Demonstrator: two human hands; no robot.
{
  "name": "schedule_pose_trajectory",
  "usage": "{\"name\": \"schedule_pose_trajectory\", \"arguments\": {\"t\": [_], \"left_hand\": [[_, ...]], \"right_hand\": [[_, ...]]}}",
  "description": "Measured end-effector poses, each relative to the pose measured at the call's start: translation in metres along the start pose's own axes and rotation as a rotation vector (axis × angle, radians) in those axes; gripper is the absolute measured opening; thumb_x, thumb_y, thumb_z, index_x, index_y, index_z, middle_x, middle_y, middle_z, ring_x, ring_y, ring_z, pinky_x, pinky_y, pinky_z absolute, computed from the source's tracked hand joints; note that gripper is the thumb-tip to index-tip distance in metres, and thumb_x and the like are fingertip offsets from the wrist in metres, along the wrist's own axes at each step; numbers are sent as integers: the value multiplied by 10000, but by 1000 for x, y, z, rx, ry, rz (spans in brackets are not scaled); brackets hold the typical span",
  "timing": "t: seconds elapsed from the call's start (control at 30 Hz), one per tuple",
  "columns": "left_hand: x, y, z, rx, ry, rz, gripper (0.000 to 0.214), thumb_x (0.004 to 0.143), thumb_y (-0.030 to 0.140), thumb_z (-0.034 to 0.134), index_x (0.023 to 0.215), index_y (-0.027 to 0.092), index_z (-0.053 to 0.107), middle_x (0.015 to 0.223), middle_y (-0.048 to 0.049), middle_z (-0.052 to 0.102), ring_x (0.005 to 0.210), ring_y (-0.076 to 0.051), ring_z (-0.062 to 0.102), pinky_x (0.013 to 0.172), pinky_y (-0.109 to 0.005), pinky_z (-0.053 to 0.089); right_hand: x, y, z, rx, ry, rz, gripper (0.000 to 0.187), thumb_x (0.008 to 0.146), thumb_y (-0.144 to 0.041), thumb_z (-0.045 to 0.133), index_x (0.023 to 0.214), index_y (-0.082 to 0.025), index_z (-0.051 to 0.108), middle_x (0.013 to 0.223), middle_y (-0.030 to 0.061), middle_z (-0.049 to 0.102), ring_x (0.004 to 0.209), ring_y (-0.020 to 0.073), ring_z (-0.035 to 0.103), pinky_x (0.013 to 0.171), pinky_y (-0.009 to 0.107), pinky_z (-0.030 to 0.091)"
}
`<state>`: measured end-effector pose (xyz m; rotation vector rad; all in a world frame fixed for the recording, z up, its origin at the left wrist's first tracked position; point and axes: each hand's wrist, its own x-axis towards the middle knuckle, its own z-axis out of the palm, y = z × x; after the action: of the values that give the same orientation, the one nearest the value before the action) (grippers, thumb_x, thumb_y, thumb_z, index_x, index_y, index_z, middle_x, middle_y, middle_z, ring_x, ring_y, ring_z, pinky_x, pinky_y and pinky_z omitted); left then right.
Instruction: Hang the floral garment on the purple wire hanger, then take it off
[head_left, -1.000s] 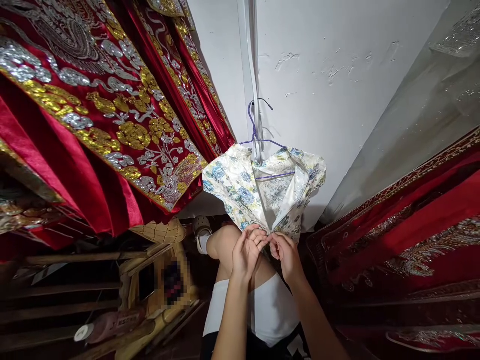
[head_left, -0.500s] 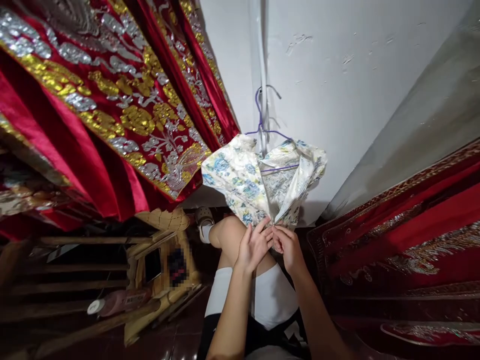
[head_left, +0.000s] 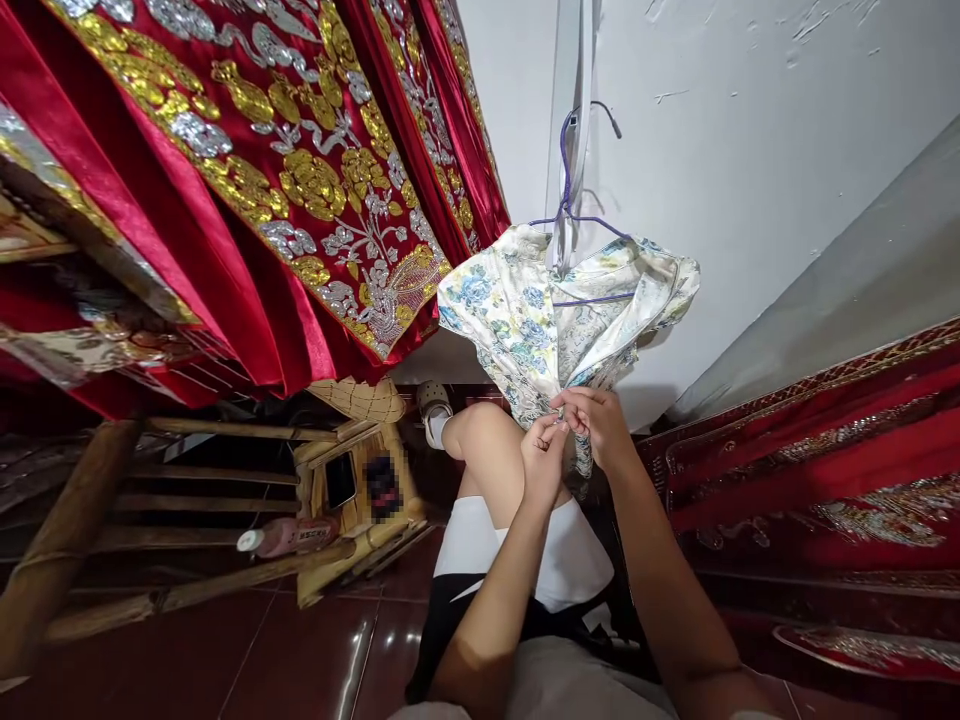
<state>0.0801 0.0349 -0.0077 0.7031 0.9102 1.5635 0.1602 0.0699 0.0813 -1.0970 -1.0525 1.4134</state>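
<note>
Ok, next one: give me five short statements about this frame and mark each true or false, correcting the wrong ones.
1. A floral garment hangs on a purple hanger. True.
2. The garment's front is closed right up to the neck. False: its upper part gapes open.
3. The left hand and right hand are close together at the garment's front. True.
4. The red cloth at upper left is plain. False: it carries gold and silver decoration.
5. The bottle at left has a black cap. False: its cap is white.
</note>
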Motion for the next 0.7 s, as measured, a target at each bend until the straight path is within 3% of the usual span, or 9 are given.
{"name": "schedule_pose_trajectory", "arguments": {"t": [0.13, 0.27, 0.5, 0.7], "left_hand": [[5, -7, -9, 139, 54, 28, 417, 794, 551, 791, 892, 166, 661, 677, 4, 650, 635, -147, 586, 621, -254, 442], [5, -15, -12, 296, -34, 56, 317, 876, 497, 713, 905, 191, 637, 815, -47, 707, 810, -214, 660, 746, -299, 471], [0, -12, -4, 474, -138, 76, 257, 919, 483, 644, 882, 234, 593, 740, -39, 700, 729, -232, 629, 766, -326, 424], [0, -4, -17, 639, -253, 104, 225, 934, 434, 617, 823, 244, 574, 648, -12, 672, 629, -216, 589, 711, -303, 385]], "right_hand": [[5, -14, 12, 86, 125, -66, 255, 699, -417, 710, 591, -190, 662, 398, -49, 422, 379, 81, 303, 390, 253, 218], [24, -43, 20, 135, 216, -255, 230, 739, -379, 671, 607, -194, 640, 426, -43, 432, 409, 86, 349, 397, 240, 243], [63, -115, 19, 129, 98, -342, 188, 804, -273, 649, 667, -146, 674, 446, -59, 447, 384, 53, 341, 379, 201, 218], [64, -133, 27, 165, 79, -401, 201, 865, -205, 580, 708, -146, 690, 440, -64, 440, 388, 56, 347, 379, 194, 226]]}}
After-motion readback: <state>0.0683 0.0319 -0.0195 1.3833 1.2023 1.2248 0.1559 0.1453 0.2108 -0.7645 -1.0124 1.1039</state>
